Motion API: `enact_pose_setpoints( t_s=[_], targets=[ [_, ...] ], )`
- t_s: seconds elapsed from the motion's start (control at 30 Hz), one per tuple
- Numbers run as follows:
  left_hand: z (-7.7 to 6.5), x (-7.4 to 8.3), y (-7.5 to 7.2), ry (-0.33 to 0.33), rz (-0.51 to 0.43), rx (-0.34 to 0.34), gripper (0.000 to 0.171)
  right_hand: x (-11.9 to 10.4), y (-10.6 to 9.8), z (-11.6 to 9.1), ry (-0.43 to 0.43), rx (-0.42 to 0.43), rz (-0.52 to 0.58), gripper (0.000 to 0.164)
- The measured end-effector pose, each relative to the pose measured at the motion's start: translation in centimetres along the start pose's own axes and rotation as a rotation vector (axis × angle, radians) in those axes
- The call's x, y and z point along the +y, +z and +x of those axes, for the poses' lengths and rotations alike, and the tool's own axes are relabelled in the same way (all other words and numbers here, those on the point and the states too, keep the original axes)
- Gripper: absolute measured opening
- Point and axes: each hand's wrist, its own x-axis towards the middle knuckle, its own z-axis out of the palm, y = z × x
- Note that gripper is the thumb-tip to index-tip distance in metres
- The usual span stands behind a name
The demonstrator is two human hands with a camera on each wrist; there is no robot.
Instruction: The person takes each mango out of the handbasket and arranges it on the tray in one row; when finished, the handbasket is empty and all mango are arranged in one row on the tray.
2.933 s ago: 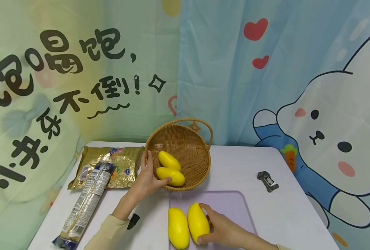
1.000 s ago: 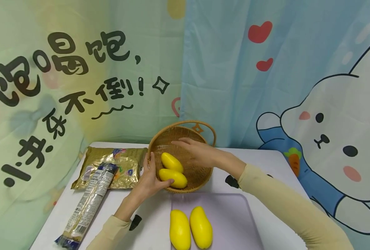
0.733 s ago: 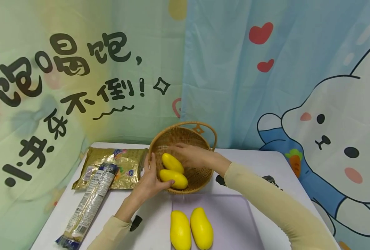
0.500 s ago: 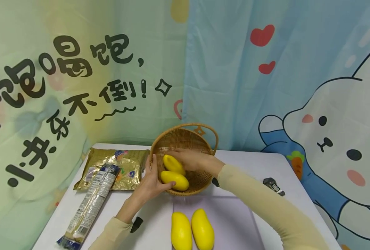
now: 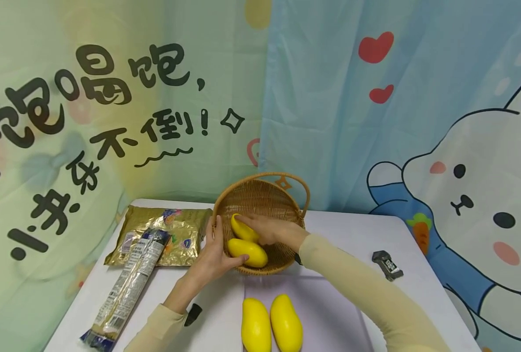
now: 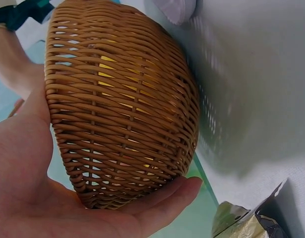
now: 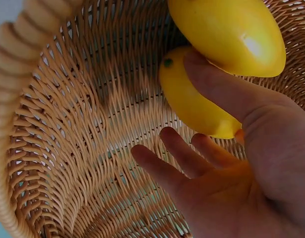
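Observation:
A tilted wicker basket (image 5: 282, 254) holds two yellow mangoes, a lower mango (image 5: 248, 252) and an upper mango (image 5: 244, 230). My left hand (image 5: 214, 254) grips its left side, thumb over the rim and fingers along the outer wall (image 6: 122, 109). Inside the basket my right hand (image 5: 278, 231) reaches around the upper mango. In the right wrist view its thumb lies against that mango (image 7: 184, 96), while the fingers (image 7: 182, 153) stay spread and look apart from it. Two larger mangoes, one on the left (image 5: 256, 325) and one on the right (image 5: 286, 322), lie side by side on the tray.
The pale purple tray (image 5: 326, 313) lies in front of the basket on a white table. At left, a long silver packet (image 5: 125, 288) rests across a gold bag (image 5: 183, 244). A small black wrapped piece (image 5: 387, 265) lies at right. Printed curtains hang behind.
My right hand has left the right-hand mango on the tray, moved up into the basket and lowered to the upper mango. My left hand has kept its hold on the basket.

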Motion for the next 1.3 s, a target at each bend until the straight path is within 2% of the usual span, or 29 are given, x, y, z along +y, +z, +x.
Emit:
enact_pose_setpoints(
  t_s=[0.3,0.8,1.0,1.3],
  targets=[
    [0.1,0.0,-0.1,0.001,0.003,-0.002,0.127,0.1,-0.2,0.8,0.008,-0.01,0.038,0.095],
    [0.0,-0.1,-0.1,0.011,0.018,0.004,0.127,1.0,-0.7,0.4,-0.002,0.007,0.089,0.103],
    [0.0,0.0,-0.1,0.004,0.006,-0.001,0.128,2.3,-1.6,-1.4,-0.025,0.079,0.179,0.105],
    [0.0,0.1,-0.2,-0.004,-0.003,-0.002,0.129,4.3,-3.4,-5.6,-0.133,0.203,0.212,0.104]
  ],
)
